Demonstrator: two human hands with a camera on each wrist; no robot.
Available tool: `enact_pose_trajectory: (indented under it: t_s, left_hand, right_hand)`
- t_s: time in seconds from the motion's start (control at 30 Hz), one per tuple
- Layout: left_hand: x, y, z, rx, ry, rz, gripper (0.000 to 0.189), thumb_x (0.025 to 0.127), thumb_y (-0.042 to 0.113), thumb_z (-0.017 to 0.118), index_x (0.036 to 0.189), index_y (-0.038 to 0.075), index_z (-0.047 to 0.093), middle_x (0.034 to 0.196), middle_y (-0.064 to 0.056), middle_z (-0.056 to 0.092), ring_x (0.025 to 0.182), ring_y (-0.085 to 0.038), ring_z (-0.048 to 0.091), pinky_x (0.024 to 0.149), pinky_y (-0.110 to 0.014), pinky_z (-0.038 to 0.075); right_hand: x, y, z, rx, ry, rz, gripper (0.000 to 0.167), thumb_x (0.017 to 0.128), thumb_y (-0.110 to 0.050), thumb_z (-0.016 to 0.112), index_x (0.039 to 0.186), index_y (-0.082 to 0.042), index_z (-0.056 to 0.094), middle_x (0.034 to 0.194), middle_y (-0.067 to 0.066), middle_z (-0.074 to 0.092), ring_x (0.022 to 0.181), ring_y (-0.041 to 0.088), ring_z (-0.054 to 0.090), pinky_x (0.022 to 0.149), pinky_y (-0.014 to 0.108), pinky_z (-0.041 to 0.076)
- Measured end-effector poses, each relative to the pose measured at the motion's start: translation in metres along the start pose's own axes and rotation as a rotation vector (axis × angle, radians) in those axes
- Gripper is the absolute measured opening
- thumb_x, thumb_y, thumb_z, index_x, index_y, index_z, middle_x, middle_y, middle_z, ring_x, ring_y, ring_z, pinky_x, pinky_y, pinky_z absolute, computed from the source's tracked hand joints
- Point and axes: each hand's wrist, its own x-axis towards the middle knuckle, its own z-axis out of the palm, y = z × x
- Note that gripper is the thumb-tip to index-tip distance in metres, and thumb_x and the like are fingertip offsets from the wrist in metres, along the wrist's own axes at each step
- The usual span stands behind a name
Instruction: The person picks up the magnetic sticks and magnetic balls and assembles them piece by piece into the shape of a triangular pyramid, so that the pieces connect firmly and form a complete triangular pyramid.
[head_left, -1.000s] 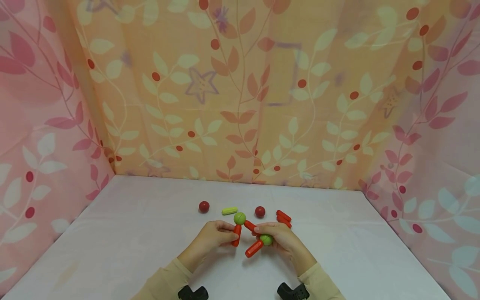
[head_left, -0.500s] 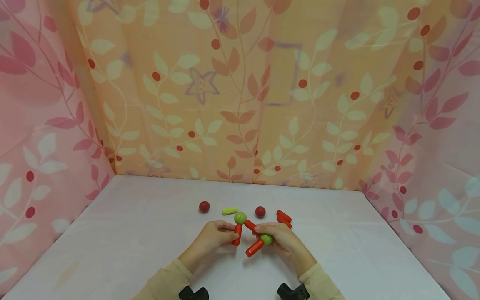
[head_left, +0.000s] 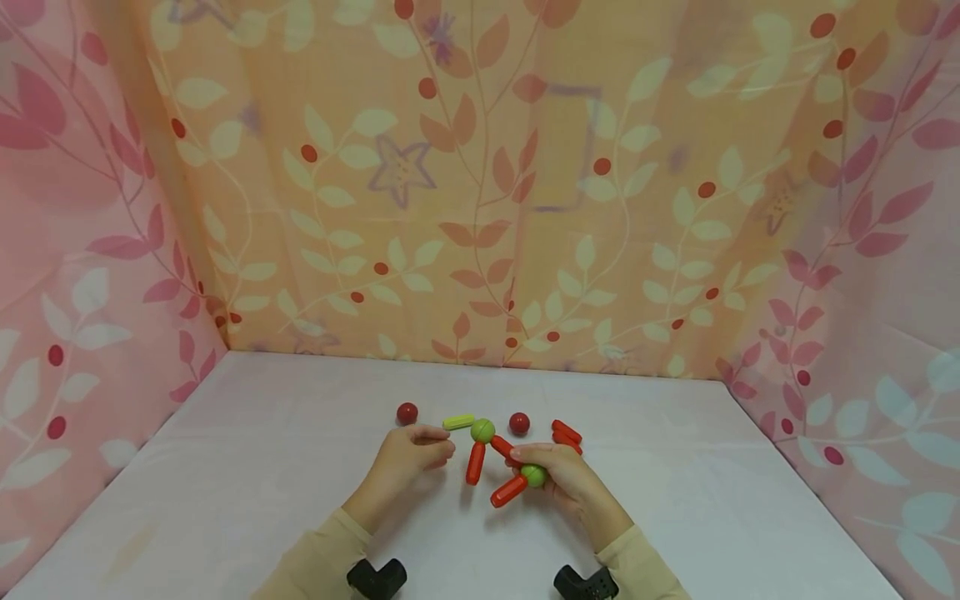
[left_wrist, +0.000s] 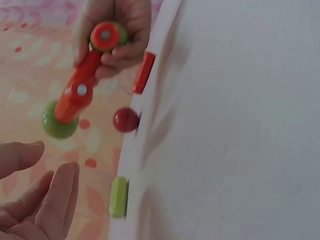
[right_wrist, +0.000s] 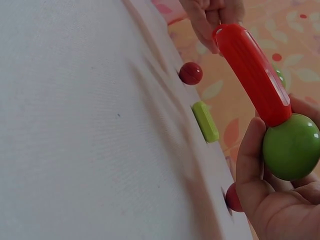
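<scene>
My right hand grips a building-toy chain of three red rods and two green balls, its fingers round the middle red rod and beside the near green ball. A second red rod juts from that ball toward the lower left. At the far end, another green ball carries a red rod that points down. Small silvery dots show on the rod ends in the left wrist view. My left hand is off to the left of the chain, fingers loosely bent with nothing between them.
Behind the hands on the white-covered table lie a red ball, a yellow-green rod, another red ball and two red rods. Patterned cloth rises at the back and both sides.
My left hand has let go of the downward-pointing red rod and moved left and slightly up. The right hand still holds the chain, nearly in place.
</scene>
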Motion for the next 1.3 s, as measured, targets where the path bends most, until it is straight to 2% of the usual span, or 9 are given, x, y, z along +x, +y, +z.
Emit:
enact_pose_trajectory:
  t_s: [0.3, 0.4, 0.53, 0.63, 0.77, 0.87, 0.97, 1.07, 1.3]
  left_hand:
    - [0.016, 0.005, -0.025, 0.148, 0.195, 0.067, 0.027, 0.086, 0.012, 0.075, 0.110, 0.001, 0.072, 0.106, -0.013, 0.075, 0.102, -0.024, 0.069, 0.086, -0.035, 0.057]
    - [0.022, 0.004, -0.031, 0.176, 0.239, 0.083, 0.027, 0.085, 0.013, 0.076, 0.110, 0.003, 0.073, 0.107, -0.013, 0.075, 0.105, -0.027, 0.068, 0.084, -0.033, 0.055]
    - [0.029, 0.002, -0.034, 0.165, 0.274, 0.088, 0.028, 0.084, 0.010, 0.076, 0.110, 0.002, 0.072, 0.106, -0.015, 0.075, 0.104, -0.027, 0.067, 0.079, -0.025, 0.051]
    - [0.028, -0.001, -0.029, 0.129, 0.235, 0.062, 0.029, 0.085, 0.010, 0.075, 0.112, -0.001, 0.071, 0.106, -0.015, 0.074, 0.099, -0.023, 0.068, 0.077, -0.024, 0.052]
    - [0.018, -0.004, -0.012, 0.021, 0.101, -0.015, 0.031, 0.088, 0.011, 0.074, 0.114, -0.005, 0.068, 0.101, -0.013, 0.074, 0.090, -0.020, 0.069, 0.081, -0.031, 0.059]
    - [0.010, -0.005, 0.001, -0.075, 0.005, -0.070, 0.032, 0.090, 0.013, 0.072, 0.116, -0.005, 0.067, 0.099, -0.010, 0.074, 0.088, -0.021, 0.071, 0.085, -0.036, 0.059]
    - [0.005, -0.005, 0.011, -0.125, -0.066, -0.089, 0.034, 0.091, 0.016, 0.070, 0.118, -0.005, 0.066, 0.101, -0.009, 0.074, 0.087, -0.020, 0.072, 0.086, -0.037, 0.059]
    - [0.004, -0.004, 0.016, -0.135, -0.096, -0.094, 0.035, 0.090, 0.018, 0.071, 0.118, -0.003, 0.067, 0.100, -0.007, 0.074, 0.084, -0.016, 0.071, 0.085, -0.036, 0.059]
    - [0.003, -0.006, 0.022, -0.132, -0.110, -0.110, 0.034, 0.089, 0.019, 0.073, 0.115, -0.002, 0.068, 0.099, -0.006, 0.073, 0.083, -0.013, 0.067, 0.082, -0.032, 0.059]
  right_hand:
    - [0.003, 0.001, 0.001, 0.019, 0.025, 0.007, 0.025, 0.090, -0.024, 0.073, 0.102, -0.001, 0.075, 0.079, 0.000, 0.073, 0.074, 0.010, 0.066, 0.071, 0.022, 0.056]
    - [0.003, 0.002, 0.001, 0.036, 0.036, 0.011, 0.023, 0.090, -0.023, 0.073, 0.101, -0.002, 0.076, 0.079, 0.000, 0.074, 0.075, 0.010, 0.067, 0.072, 0.021, 0.057]
    - [0.001, 0.002, 0.001, 0.071, 0.041, 0.013, 0.019, 0.090, -0.021, 0.073, 0.098, -0.005, 0.077, 0.081, 0.000, 0.075, 0.075, 0.010, 0.068, 0.071, 0.021, 0.056]
    - [0.001, 0.002, 0.001, 0.083, 0.041, 0.012, 0.017, 0.090, -0.020, 0.072, 0.097, -0.006, 0.077, 0.081, 0.000, 0.076, 0.075, 0.009, 0.068, 0.070, 0.021, 0.055]
    - [0.001, 0.003, 0.002, 0.088, 0.051, 0.014, 0.019, 0.090, -0.020, 0.072, 0.099, -0.004, 0.076, 0.082, 0.000, 0.076, 0.077, 0.010, 0.069, 0.071, 0.021, 0.057]
    - [0.001, 0.003, 0.002, 0.098, 0.061, 0.012, 0.021, 0.091, -0.020, 0.072, 0.101, -0.002, 0.075, 0.082, 0.001, 0.075, 0.078, 0.012, 0.070, 0.073, 0.023, 0.058]
    - [0.002, 0.004, 0.002, 0.109, 0.066, 0.005, 0.021, 0.091, -0.019, 0.071, 0.102, -0.001, 0.074, 0.082, 0.002, 0.075, 0.079, 0.013, 0.071, 0.074, 0.023, 0.059]
    - [0.002, 0.005, 0.002, 0.113, 0.073, 0.002, 0.021, 0.091, -0.019, 0.071, 0.102, -0.001, 0.074, 0.082, 0.001, 0.075, 0.079, 0.013, 0.071, 0.074, 0.024, 0.059]
    - [0.003, 0.004, 0.002, 0.104, 0.072, 0.007, 0.024, 0.090, -0.020, 0.072, 0.103, 0.000, 0.074, 0.081, 0.001, 0.075, 0.078, 0.012, 0.070, 0.074, 0.023, 0.059]
